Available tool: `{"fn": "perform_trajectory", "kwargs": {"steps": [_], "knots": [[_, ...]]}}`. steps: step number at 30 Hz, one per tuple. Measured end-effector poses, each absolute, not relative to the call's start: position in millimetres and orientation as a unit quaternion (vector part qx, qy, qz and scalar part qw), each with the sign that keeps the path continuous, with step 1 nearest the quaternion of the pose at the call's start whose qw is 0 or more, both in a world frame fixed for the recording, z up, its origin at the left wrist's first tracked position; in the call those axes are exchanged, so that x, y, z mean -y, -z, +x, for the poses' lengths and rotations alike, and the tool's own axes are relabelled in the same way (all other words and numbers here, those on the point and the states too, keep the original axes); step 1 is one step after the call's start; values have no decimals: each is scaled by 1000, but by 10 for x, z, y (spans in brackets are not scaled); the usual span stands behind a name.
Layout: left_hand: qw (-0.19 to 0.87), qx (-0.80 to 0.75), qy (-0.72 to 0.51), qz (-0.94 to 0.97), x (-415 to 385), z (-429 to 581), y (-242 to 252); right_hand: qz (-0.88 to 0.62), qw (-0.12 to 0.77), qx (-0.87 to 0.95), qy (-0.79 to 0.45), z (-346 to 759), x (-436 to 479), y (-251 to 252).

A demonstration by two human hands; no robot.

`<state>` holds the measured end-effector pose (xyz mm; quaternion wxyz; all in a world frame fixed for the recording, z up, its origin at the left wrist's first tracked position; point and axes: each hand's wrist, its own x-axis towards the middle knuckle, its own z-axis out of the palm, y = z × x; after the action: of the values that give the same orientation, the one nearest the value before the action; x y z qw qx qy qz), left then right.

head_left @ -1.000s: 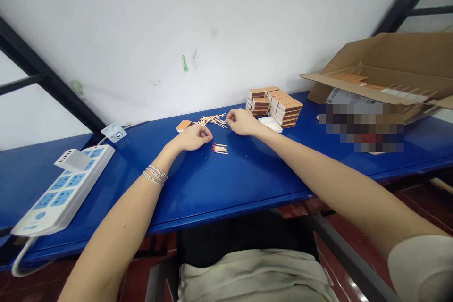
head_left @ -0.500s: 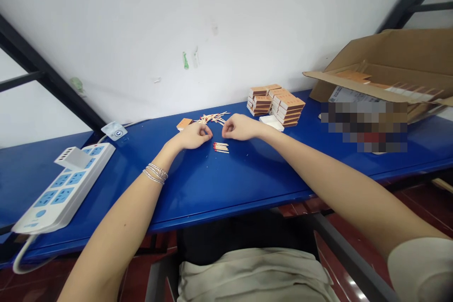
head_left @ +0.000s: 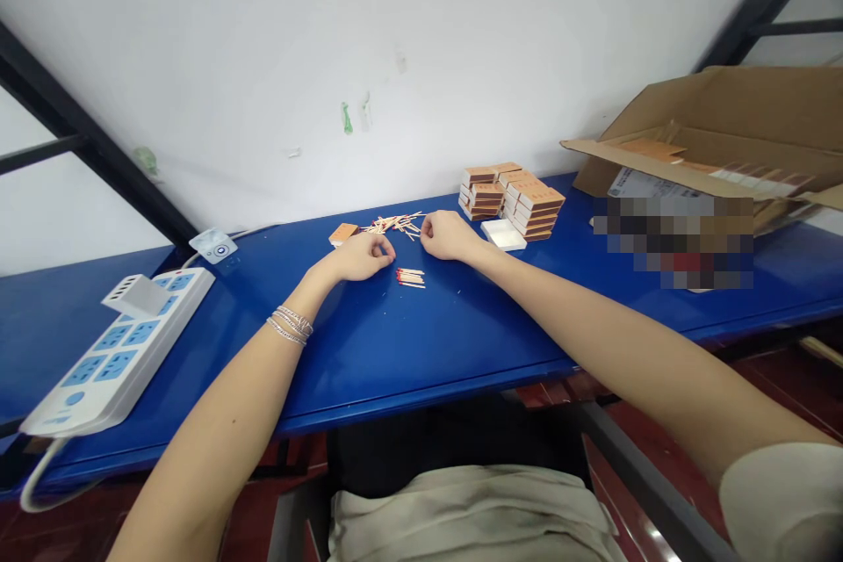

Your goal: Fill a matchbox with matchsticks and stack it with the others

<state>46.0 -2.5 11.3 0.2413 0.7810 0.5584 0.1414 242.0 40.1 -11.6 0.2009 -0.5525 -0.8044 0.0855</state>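
My left hand [head_left: 362, 256] rests on the blue table with its fingers curled and thumb pressed toward them; whatever the fingertips may hold is too small to make out. Just right of it lies a neat row of red-tipped matches [head_left: 412, 277], side by side. My right hand [head_left: 446, 234] is closed in a pinch at the right edge of a loose heap of matches [head_left: 393, 223], and its fingertips are partly hidden. An orange matchbox [head_left: 343, 234] sits behind my left hand. Beside my right wrist stands a white matchbox tray [head_left: 504, 235], its open side up.
Stacked matchboxes [head_left: 530, 202] stand by the wall at the back right. An open cardboard box [head_left: 724, 118] with more matchboxes takes up the far right. A white power strip [head_left: 125, 351] and a small white device [head_left: 213, 244] lie on the left of the blue table [head_left: 421, 360].
My right hand has moved slightly back and right, away from the match row toward the loose heap. The left hand has stayed almost still.
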Motion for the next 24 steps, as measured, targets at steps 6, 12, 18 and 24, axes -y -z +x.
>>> {"fn": "perform_trajectory", "kwargs": {"steps": [6,12,18,24], "knots": [[208,-541,-223,784,66,510,-66,-467,255,837,-128,2539,-338,-20],[102,-484,-271,826,65,580,-40,-416,288,840,-198,2478,-196,-98],[102,-519,-293,796,101,639,-74,-382,350,817,-253,2419,-170,-66],[295,-541,-324,718,116,670,-58,-366,343,822,-270,2456,-221,-50]]}}
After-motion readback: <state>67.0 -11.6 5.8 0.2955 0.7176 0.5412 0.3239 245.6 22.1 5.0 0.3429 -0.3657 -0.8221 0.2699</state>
